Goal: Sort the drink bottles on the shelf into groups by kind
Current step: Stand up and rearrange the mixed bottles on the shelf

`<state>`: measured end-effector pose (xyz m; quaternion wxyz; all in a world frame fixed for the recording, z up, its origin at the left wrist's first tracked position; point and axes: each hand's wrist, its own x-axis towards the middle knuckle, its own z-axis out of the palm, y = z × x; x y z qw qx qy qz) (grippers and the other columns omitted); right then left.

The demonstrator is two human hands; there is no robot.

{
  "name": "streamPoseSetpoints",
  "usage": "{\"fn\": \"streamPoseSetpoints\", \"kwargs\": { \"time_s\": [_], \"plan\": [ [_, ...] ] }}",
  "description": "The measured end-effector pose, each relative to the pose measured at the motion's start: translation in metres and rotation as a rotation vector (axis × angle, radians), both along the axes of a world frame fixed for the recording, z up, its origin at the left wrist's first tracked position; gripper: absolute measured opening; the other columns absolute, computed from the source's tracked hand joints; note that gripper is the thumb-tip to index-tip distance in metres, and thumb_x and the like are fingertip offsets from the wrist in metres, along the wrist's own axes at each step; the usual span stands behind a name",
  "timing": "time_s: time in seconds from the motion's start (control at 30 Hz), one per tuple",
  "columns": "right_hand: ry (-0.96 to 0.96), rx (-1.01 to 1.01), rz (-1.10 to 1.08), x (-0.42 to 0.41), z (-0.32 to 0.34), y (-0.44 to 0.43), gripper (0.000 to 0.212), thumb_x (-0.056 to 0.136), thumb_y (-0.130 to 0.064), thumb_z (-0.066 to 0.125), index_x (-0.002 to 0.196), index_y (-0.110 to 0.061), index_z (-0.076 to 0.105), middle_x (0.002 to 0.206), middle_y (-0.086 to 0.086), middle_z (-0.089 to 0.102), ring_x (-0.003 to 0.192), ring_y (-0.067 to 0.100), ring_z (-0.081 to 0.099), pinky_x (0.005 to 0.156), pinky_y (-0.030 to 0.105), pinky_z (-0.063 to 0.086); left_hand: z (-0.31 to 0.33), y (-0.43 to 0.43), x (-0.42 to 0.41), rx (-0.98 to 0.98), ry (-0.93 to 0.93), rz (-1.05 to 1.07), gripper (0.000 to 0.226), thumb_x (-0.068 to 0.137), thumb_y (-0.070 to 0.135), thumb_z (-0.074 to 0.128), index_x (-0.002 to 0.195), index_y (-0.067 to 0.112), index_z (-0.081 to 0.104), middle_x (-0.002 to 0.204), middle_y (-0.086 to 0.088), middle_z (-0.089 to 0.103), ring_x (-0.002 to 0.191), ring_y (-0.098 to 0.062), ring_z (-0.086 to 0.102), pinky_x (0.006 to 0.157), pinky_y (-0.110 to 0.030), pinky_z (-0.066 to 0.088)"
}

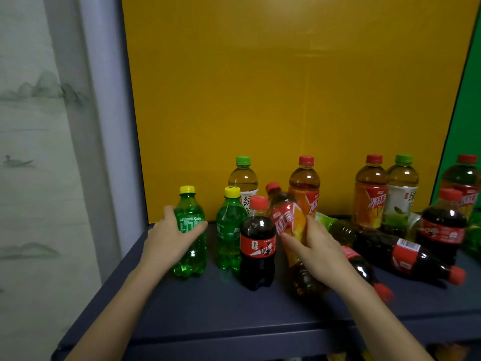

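Gripping, left hand (171,238): we curl fingers and thumb round the label of an upright Sprite bottle (192,256), yellow-capped, standing toward nine o'clock on the shelf (208,306).
Gripping, right hand (317,254): we wrap fingers and thumb round a tilted iced red tea bottle (287,220), its red cap leaning to eleven o'clock; we cannot tell whether its base touches the shelf.
Second Sprite bottle (230,230): upright, just at three o'clock of the gripped one, apart from it.
Front cola bottle (257,246): upright, between the second Sprite bottle and the tilted tea, just beside both.
Back row, toward twelve o'clock: a green tea bottle (243,178) behind the Sprites, then a standing red tea bottle (304,186).
Back row, toward two o'clock: a second red tea bottle (369,194) close against a second green tea bottle (402,194); a third red tea bottle (463,178) at the frame edge, with a rear cola bottle (442,227) upright before it.
Lying bottles, at three o'clock of our right hand: a lying green tea bottle (338,227); a lying cola bottle (408,254), cap to four o'clock; a half-hidden cola bottle (364,269) partly under our right wrist, cap to five o'clock.
Backdrop: a yellow panel (286,87) behind the shelf, a green panel (466,126) at three o'clock, a wall with an ink landscape (31,126) at nine o'clock.
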<state>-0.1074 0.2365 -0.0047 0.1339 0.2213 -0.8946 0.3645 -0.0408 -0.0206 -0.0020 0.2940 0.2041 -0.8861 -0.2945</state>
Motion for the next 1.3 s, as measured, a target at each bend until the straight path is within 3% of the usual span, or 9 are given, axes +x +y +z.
{"fn": "streamPoseSetpoints", "kwargs": {
  "time_s": [0.13, 0.27, 0.37, 0.63, 0.8, 0.93, 1.03, 1.2, 1.3],
  "plan": [
    [0.075, -0.354, 0.071, 0.013, -0.014, -0.010, 0.072, 0.088, -0.038, 0.055, 0.145, -0.018, 0.015, 0.132, -0.002, 0.034, 0.117, 0.009, 0.038, 0.094, 0.024, 0.034, -0.006, 0.004, 0.014, -0.062, 0.152, 0.012, 0.068, 0.077, 0.057, 0.060, 0.125, 0.019, 0.030, 0.117, -0.009, 0.058, 0.101, -0.035, 0.057, 0.082, -0.044, 0.048],
    [0.082, -0.538, 0.121, 0.021, -0.025, -0.017, 0.073, 0.087, -0.032, 0.057, 0.145, -0.020, 0.015, 0.135, -0.004, 0.033, 0.123, 0.008, 0.038, 0.097, 0.020, 0.035, -0.012, 0.007, 0.022, -0.084, 0.194, -0.031, 0.075, 0.075, 0.058, 0.060, 0.130, 0.019, 0.027, 0.123, -0.010, 0.055, 0.102, -0.036, 0.058, 0.083, -0.049, 0.049],
    [0.098, -0.570, 0.111, 0.021, -0.032, -0.019, 0.071, 0.087, -0.031, 0.058, 0.145, -0.020, 0.019, 0.133, -0.003, 0.035, 0.121, 0.006, 0.040, 0.090, 0.009, 0.035, -0.018, 0.009, 0.026, -0.089, 0.181, -0.050, 0.080, 0.071, 0.062, 0.056, 0.131, 0.019, 0.026, 0.126, -0.009, 0.053, 0.102, -0.037, 0.057, 0.083, -0.050, 0.049],
    [0.071, -0.557, 0.099, 0.020, -0.034, -0.021, 0.072, 0.087, -0.029, 0.059, 0.145, -0.021, 0.017, 0.135, -0.002, 0.033, 0.120, 0.004, 0.038, 0.084, 0.002, 0.033, -0.021, 0.006, 0.023, -0.039, 0.120, -0.090, 0.088, 0.076, 0.047, 0.067, 0.140, 0.014, 0.017, 0.141, -0.011, 0.039, 0.117, -0.036, 0.050, 0.093, -0.050, 0.043],
    [0.033, -0.454, 0.124, 0.025, -0.025, -0.006, 0.074, 0.087, -0.037, 0.057, 0.147, -0.026, 0.015, 0.140, -0.007, 0.031, 0.124, 0.002, 0.035, 0.099, 0.019, 0.032, -0.019, 0.004, 0.030, -0.096, 0.125, -0.044, 0.094, 0.070, 0.048, 0.072, 0.140, 0.010, 0.023, 0.138, -0.013, 0.039, 0.123, -0.031, 0.044, 0.093, -0.052, 0.044],
    [0.101, -0.359, 0.131, 0.035, -0.013, 0.026, 0.051, 0.090, -0.028, 0.055, 0.138, -0.026, 0.037, 0.134, -0.011, 0.044, 0.123, 0.001, 0.043, 0.103, 0.026, 0.040, -0.014, 0.021, 0.048, -0.351, 0.445, -0.016, 0.058, 0.081, 0.031, 0.070, 0.124, 0.000, 0.045, 0.115, -0.017, 0.051, 0.108, -0.030, 0.048, 0.086, -0.042, 0.044],
    [0.176, -0.305, 0.101, 0.037, -0.003, 0.055, 0.032, 0.091, -0.017, 0.055, 0.121, -0.029, 0.051, 0.119, -0.012, 0.053, 0.109, -0.007, 0.050, 0.089, 0.010, 0.043, -0.008, 0.048, 0.058, -0.506, 0.616, -0.163, 0.033, 0.082, 0.027, 0.056, 0.104, 0.003, 0.057, 0.098, -0.010, 0.059, 0.094, -0.019, 0.051, 0.080, -0.024, 0.040],
    [0.193, -0.240, 0.041, 0.011, 0.011, 0.102, 0.021, 0.091, -0.012, 0.054, 0.109, -0.022, 0.061, 0.105, -0.011, 0.061, 0.097, -0.007, 0.053, 0.078, 0.002, 0.040, -0.003, 0.109, 0.054, -0.639, 0.635, -0.419, 0.015, 0.085, 0.022, 0.055, 0.087, 0.009, 0.064, 0.084, 0.000, 0.063, 0.079, -0.011, 0.055, 0.069, -0.026, 0.046],
    [0.156, -0.168, 0.062, -0.018, 0.016, 0.120, 0.020, 0.091, -0.011, 0.055, 0.108, -0.018, 0.063, 0.107, -0.005, 0.063, 0.098, 0.005, 0.058, 0.081, 0.012, 0.045, -0.012, 0.149, 0.043, -0.680, 0.580, -0.550, 0.010, 0.084, 0.019, 0.059, 0.089, 0.012, 0.064, 0.085, 0.003, 0.062, 0.078, -0.012, 0.058, 0.066, -0.028, 0.048]
  ]
}}
